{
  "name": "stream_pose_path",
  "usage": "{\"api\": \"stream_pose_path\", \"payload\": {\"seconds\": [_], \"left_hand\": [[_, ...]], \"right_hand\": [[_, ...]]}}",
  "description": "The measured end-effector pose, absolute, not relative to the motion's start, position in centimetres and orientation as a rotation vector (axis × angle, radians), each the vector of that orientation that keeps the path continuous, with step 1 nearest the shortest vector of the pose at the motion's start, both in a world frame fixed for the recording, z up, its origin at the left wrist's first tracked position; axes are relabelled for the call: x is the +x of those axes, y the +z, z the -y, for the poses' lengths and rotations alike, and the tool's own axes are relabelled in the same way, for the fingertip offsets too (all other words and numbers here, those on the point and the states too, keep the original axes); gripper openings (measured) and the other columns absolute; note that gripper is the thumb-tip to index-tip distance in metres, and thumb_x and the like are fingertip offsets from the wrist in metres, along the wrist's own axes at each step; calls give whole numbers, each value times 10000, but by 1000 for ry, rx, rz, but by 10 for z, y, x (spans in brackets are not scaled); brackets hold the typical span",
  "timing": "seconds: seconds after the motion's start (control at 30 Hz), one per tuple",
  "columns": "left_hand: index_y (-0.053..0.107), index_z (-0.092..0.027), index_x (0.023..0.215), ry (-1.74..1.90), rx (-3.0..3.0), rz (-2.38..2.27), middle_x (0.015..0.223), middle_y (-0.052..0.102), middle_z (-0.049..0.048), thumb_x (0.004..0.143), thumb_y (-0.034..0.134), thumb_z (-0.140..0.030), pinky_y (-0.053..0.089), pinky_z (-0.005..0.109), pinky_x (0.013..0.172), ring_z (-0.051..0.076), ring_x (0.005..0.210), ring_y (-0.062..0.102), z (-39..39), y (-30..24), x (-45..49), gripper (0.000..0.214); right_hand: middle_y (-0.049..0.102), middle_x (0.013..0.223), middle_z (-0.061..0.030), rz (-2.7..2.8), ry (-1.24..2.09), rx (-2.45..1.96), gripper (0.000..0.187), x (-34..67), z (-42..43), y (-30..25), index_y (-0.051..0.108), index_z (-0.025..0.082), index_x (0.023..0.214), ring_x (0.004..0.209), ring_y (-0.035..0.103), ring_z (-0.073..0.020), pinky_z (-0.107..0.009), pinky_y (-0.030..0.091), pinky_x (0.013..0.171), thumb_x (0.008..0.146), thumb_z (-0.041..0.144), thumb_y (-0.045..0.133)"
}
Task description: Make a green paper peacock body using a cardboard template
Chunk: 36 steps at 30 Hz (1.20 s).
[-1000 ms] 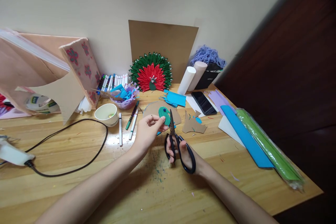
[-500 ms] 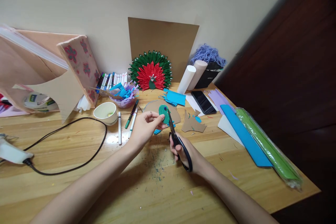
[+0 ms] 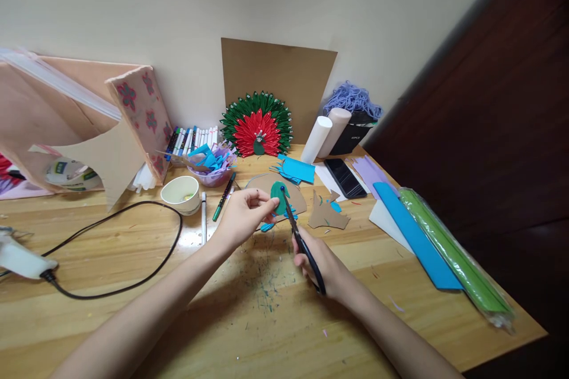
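My left hand [image 3: 249, 213] pinches a small green cutout [image 3: 278, 200] by its lower left edge. A dark blue bead [image 3: 282, 188] shows on the cutout near its right side. My right hand [image 3: 317, 257] is wrapped around black-handled scissors [image 3: 302, 247], seen nearly edge-on, with the blades pointing up to the cutout's right edge. Whether the blades touch it I cannot tell. Behind and below the cutout lies a rounded piece of brown cardboard [image 3: 297, 198] with blue paper strips [image 3: 267, 227] at its lower edge.
Cardboard scraps [image 3: 326, 214] and a phone [image 3: 345, 177] lie to the right. A paper bowl [image 3: 180, 195], markers [image 3: 204, 219] and a black cable [image 3: 120, 296] are on the left. Behind stands a red and green peacock [image 3: 258, 130] against a cardboard sheet [image 3: 278, 74].
The scissors have turned in my right hand's grip, so their handle loops now show edge-on. The cutout has tilted slightly, and the whole view has shifted a little.
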<state>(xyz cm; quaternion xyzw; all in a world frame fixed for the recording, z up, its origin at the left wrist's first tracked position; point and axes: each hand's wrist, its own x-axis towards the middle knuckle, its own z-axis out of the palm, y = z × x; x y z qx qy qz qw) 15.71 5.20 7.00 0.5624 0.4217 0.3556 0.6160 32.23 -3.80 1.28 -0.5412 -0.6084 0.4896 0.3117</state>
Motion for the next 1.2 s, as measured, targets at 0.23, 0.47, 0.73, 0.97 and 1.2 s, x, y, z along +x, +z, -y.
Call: {"api": "stream_pose_path", "payload": {"seconds": [0.23, 0.47, 0.73, 0.97, 1.2], "left_hand": [[600, -115, 667, 807, 1242, -964, 523, 623, -7, 723, 687, -228, 493, 196, 528, 98, 490, 609, -52, 70, 158, 153], [585, -124, 649, 785, 1207, -951, 532, 626, 4, 639, 751, -370, 495, 239, 529, 130, 481, 615, -51, 72, 157, 296], [561, -122, 639, 689, 1253, -928, 528, 613, -3, 651, 732, -362, 461, 213, 506, 102, 463, 589, -51, 69, 155, 295], [564, -124, 660, 697, 1345, -890, 558, 614, 4, 694, 696, -318, 477, 219, 530, 101, 493, 589, -50, 67, 154, 237], [569, -124, 653, 689, 1340, -907, 526, 604, -4, 683, 708, -286, 473, 216, 515, 105, 479, 590, -47, 71, 156, 215]], "right_hand": [[369, 623, 65, 1546, 1340, -1417, 606, 322, 39, 11, 360, 215, 798, 435, 330, -59, -177, 286, 397, 657, 794, 467], [339, 595, 78, 1425, 1443, -1235, 709, 320, 42, -12, 389, 210, 834, 442, 305, -59, -182, 315, 413, 590, 875, 374], [367, 625, 49, 1456, 1501, -1137, 792, 315, 45, 11, 423, 179, 851, 498, 374, -87, -244, 397, 512, 572, 906, 279], [410, 660, 25, 1415, 1557, -1068, 834, 315, 47, 11, 448, 172, 887, 536, 459, -115, -285, 445, 562, 567, 908, 220], [412, 661, 24, 1387, 1544, -1076, 823, 313, 48, 7, 444, 183, 878, 540, 457, -120, -290, 447, 569, 563, 912, 227]]}}
